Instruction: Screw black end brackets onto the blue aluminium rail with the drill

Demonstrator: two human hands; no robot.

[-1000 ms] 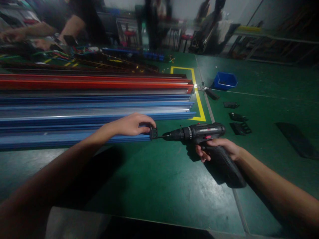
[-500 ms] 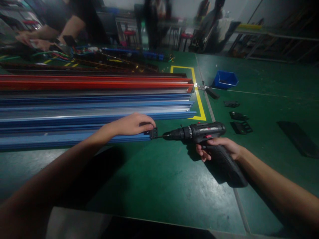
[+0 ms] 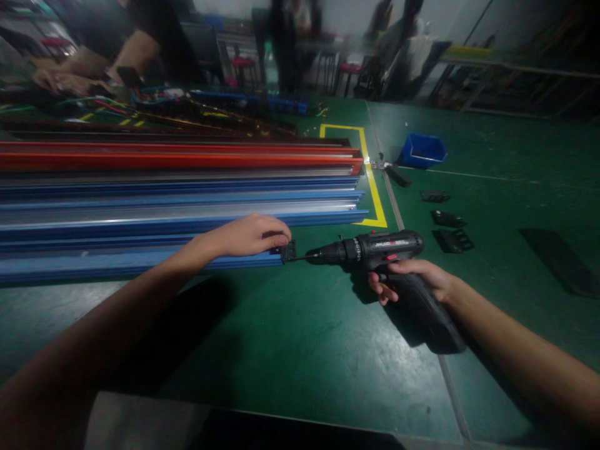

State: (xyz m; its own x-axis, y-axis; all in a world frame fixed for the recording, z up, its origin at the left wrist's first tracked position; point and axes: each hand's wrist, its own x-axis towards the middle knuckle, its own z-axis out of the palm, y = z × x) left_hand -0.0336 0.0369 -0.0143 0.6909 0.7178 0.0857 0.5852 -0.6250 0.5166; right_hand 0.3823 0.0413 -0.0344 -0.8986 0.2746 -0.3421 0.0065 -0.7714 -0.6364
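Note:
My left hand (image 3: 250,235) is closed over the end of the nearest blue rail (image 3: 117,262), pressing a small black end cap (image 3: 287,251) against it. My right hand (image 3: 412,280) grips the handle of a black cordless drill (image 3: 375,249) lying level. The drill's bit points left and touches the end cap. Both arms reach across the green table (image 3: 304,350).
Long blue, silver and red rails (image 3: 187,181) lie stacked side by side to the left. Several black end caps (image 3: 447,220) and a blue bin (image 3: 422,151) sit at the right, near yellow tape (image 3: 372,187). Another person's arms (image 3: 70,65) work over wires at the far left.
The end cap has been pushed slightly left, closer onto the rail end, and the drill followed it. My hands stay where they were.

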